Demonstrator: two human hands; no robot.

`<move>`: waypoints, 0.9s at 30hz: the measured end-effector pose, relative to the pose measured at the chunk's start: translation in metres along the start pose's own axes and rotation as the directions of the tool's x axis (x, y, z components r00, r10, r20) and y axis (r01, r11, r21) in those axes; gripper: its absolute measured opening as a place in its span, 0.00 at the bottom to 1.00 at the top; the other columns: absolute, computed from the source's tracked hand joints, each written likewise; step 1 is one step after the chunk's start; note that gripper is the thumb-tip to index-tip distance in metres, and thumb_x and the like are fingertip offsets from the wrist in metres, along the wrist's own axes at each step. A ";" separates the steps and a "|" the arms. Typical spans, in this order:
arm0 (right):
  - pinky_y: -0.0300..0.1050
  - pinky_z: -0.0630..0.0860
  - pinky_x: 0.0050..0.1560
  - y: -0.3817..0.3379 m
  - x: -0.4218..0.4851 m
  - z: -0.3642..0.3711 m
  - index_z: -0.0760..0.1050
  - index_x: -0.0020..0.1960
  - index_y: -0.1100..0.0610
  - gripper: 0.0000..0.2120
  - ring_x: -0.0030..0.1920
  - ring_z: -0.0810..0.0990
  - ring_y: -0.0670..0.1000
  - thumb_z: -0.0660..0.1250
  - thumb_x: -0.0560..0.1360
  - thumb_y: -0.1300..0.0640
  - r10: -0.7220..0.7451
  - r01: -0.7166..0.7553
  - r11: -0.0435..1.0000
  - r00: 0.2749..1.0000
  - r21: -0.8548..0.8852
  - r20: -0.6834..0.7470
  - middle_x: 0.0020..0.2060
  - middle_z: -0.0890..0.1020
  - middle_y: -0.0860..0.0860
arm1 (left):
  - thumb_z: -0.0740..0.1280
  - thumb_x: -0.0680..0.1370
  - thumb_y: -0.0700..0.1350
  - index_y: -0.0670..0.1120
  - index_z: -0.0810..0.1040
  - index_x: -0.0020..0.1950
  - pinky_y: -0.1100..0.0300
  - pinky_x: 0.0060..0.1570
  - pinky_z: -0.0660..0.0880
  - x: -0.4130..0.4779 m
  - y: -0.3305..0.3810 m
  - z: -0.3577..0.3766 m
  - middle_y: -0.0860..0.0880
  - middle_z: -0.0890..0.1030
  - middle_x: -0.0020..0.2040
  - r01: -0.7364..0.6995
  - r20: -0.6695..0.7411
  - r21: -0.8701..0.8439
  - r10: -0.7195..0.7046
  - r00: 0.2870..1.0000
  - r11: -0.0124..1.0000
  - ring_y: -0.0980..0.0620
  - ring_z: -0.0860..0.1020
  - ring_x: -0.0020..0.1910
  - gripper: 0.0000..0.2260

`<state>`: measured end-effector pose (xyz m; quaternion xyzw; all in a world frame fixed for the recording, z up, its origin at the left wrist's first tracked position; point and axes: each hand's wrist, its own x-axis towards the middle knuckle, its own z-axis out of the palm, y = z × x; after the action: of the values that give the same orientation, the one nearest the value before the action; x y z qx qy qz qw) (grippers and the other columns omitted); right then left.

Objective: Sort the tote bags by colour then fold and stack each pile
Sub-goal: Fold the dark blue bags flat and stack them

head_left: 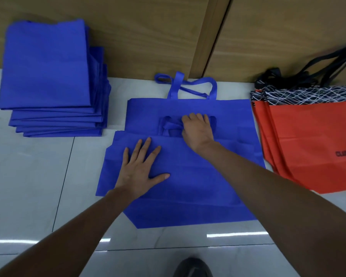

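Two or more blue tote bags lie flat, overlapping, on the floor in the middle; the top one [188, 186] is nearest me, and another [228, 110] shows behind it with its handles [194, 85] toward the wall. My left hand [140, 168] rests flat on the top bag, fingers spread. My right hand [198, 130] grips the top bag's handles [169, 127] at its upper edge. A stack of folded blue bags [48, 76] sits at the left. A pile of orange bags [312, 142] with black-and-white patterned tops and black handles lies at the right.
The floor is pale glossy tile [28, 186]. A wooden wall panel [148, 33] runs along the back, right behind the bags. My dark shoe [192, 266] shows at the bottom edge.
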<state>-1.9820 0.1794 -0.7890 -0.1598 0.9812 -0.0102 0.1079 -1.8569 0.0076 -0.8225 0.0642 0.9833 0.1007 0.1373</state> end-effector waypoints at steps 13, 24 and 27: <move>0.44 0.73 0.47 0.009 -0.023 -0.056 0.75 0.51 0.59 0.09 0.45 0.75 0.49 0.61 0.72 0.66 0.401 -0.081 0.587 0.893 0.805 -0.203 0.43 0.77 0.48 | 0.35 0.64 0.75 0.58 0.40 0.75 0.47 0.69 0.34 0.000 0.006 -0.002 0.52 0.37 0.77 0.039 0.029 0.001 -0.039 0.999 0.999 0.50 0.37 0.75 0.43; 0.52 0.57 0.70 -0.021 -0.163 0.069 0.73 0.63 0.63 0.22 0.66 0.71 0.57 0.63 0.73 0.54 -0.108 0.120 0.991 0.975 0.051 -0.193 0.60 0.78 0.58 | 0.47 0.77 0.67 0.56 0.40 0.76 0.46 0.73 0.48 0.001 0.020 -0.015 0.50 0.39 0.77 0.123 0.097 0.041 -0.127 0.987 0.992 0.46 0.42 0.76 0.32; 0.55 0.59 0.70 -0.026 -0.175 0.072 0.61 0.73 0.59 0.33 0.72 0.63 0.57 0.47 0.79 0.37 -0.056 0.065 0.994 0.994 0.090 -0.095 0.70 0.68 0.57 | 0.47 0.78 0.65 0.56 0.40 0.76 0.47 0.72 0.52 0.000 0.024 -0.017 0.49 0.38 0.77 0.144 0.117 0.061 -0.150 0.982 0.988 0.45 0.44 0.76 0.31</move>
<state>-1.7967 0.2108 -0.8211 -0.1835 0.9783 -0.0666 0.0693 -1.8591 0.0277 -0.8016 0.0008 0.9775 0.0606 0.2021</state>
